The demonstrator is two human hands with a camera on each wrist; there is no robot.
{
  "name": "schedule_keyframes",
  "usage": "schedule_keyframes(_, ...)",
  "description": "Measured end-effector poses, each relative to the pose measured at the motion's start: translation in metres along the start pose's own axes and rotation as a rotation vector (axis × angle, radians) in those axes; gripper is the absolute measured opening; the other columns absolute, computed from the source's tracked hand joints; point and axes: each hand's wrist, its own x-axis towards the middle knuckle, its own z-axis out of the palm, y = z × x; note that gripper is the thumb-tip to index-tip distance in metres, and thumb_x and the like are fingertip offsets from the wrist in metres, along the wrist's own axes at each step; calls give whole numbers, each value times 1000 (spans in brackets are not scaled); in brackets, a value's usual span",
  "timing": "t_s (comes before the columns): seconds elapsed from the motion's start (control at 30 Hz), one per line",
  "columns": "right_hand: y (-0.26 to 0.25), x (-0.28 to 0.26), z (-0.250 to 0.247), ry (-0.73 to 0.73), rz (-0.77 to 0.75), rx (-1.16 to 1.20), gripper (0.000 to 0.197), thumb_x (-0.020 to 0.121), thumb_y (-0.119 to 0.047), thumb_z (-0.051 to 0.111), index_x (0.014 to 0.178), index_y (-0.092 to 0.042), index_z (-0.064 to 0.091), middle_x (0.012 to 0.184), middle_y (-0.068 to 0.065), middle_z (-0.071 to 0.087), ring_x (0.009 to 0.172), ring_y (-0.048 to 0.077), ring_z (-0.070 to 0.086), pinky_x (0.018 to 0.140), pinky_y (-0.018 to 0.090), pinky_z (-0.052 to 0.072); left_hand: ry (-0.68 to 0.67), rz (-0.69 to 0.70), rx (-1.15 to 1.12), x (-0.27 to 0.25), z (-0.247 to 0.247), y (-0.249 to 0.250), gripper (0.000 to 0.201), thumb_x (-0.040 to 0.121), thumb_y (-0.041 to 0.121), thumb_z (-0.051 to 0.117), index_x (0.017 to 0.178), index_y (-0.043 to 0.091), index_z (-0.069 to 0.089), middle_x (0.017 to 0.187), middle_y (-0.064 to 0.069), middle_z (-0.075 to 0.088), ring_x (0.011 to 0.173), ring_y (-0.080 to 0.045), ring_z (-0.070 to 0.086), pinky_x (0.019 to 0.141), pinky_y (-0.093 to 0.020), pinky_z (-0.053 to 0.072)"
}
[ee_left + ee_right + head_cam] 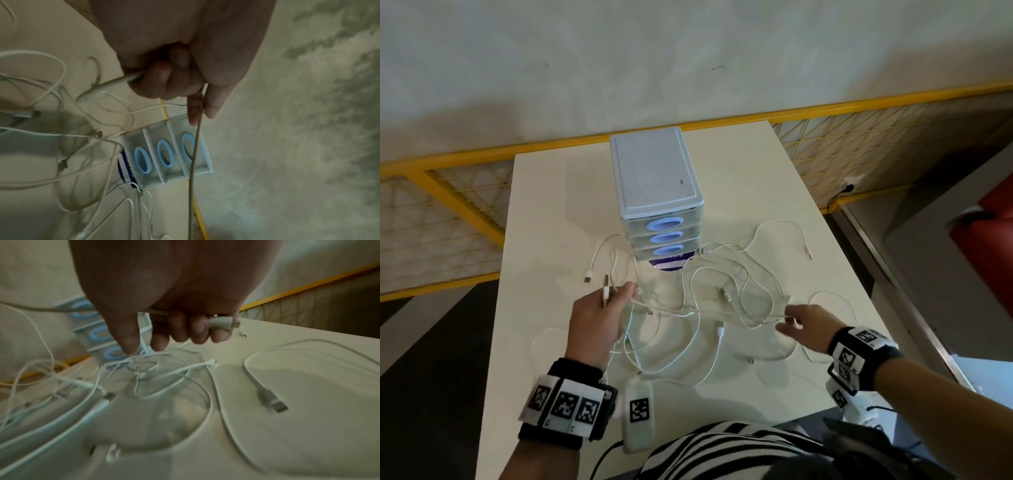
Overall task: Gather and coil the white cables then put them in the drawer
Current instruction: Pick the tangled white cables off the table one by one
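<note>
Several white cables [698, 308] lie tangled across the white table [756, 171], in front of a small drawer unit [657, 192] with three shut drawers and blue oval handles. My left hand [602, 315] hovers left of the tangle and grips a white cable with a USB plug [605, 291]; its fingers [162, 81] are curled round the cable [115, 82]. My right hand [801, 325], at the right of the tangle, holds another cable end [222, 322] in curled fingers [185, 327]. One strand runs taut between the two hands.
A dark round card [671, 263] lies under the drawer unit's front. A yellow railing with mesh [465, 205] runs behind and beside the table. A white tagged device [638, 414] hangs near my striped shirt at the table's near edge. A red object [989, 233] stands far right.
</note>
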Motion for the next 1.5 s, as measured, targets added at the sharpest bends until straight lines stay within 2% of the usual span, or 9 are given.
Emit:
schedule_keyframes(0.1, -4, -11, 17, -112, -29, -91, 11, 79, -46, 53, 77, -37, 47, 88, -6, 57, 83, 20, 55, 80, 31, 41, 20, -12, 49, -1, -9, -11, 27, 88, 27, 66, 73, 5, 71, 38, 7, 29, 37, -12, 26, 44, -19, 27)
schedule_keyframes(0.2, -17, -24, 35, -176, -33, -101, 21, 77, -27, 54, 98, -29, 53, 108, -3, 57, 100, 21, 54, 88, 30, 38, 34, -41, 87, -3, -24, -24, 40, 86, 27, 68, 80, -12, 62, 36, 7, 30, 35, -13, 28, 50, -26, 27)
schedule_keyframes(0.37, -36, -38, 66, -244, -78, 32, 42, 75, -9, 52, 115, -22, 51, 95, -6, 46, 82, 13, 47, 75, 23, 40, 21, -70, 188, 0, -54, -39, 38, 79, 40, 70, 62, 6, 65, 48, -5, 34, 44, -18, 30, 53, -29, 30)
schedule_keyframes(0.5, -51, -39, 85, -219, -116, 119, 45, 73, -5, 49, 115, -20, 54, 94, -7, 49, 86, 13, 52, 85, 29, 48, 2, -83, 259, 5, -68, -46, 25, 82, 38, 67, 60, 27, 68, 43, 5, 40, 50, -22, 36, 58, -32, 34)
schedule_keyframes(0.63, -78, -22, 92, 0, 19, 173, 21, 85, -23, 54, 104, -16, 62, 92, 1, 60, 92, 24, 58, 86, 34, 47, -15, -115, 119, 8, -77, -48, 21, 88, 38, 58, 79, 22, 70, 43, 8, 32, 40, -14, 31, 48, -23, 30)
schedule_keyframes(0.8, -106, 15, 102, 54, 337, 222, 46, 84, -52, 51, 103, -10, 58, 106, 14, 64, 97, 33, 60, 74, 32, 42, -65, -155, -277, 15, -84, -30, 21, 99, 20, 43, 90, 18, 62, 39, 11, 25, 31, -2, 19, 38, -16, 15)
schedule_keyframes(1.1, -118, 28, 100, 58, 334, 246, 17, 79, -31, 55, 85, -15, 50, 92, 13, 62, 87, 32, 60, 67, 31, 42, -129, -204, -494, 8, -105, -8, 33, 101, 24, 32, 79, 16, 55, 43, 8, 30, 48, -16, 6, 41, -22, 9)
schedule_keyframes(1.3, -113, 45, 84, 245, 384, 783, 8, 90, -16, 43, 97, -14, 39, 80, 15, 59, 64, 28, 59, 73, 49, 56, -154, -174, -496, -1, -102, -3, 33, 100, 21, 31, 83, 15, 57, 45, 6, 30, 33, -6, 21, 38, -20, 14)
schedule_keyframes(1.5, -104, 50, 78, 233, 252, 365, 29, 90, -14, 45, 119, -9, 44, 113, 22, 60, 99, 38, 58, 76, 34, 44, -125, -174, -509, -16, -90, 12, 33, 100, 19, 31, 81, 13, 56, 43, 7, 29, 44, -14, 7, 39, -19, 11)
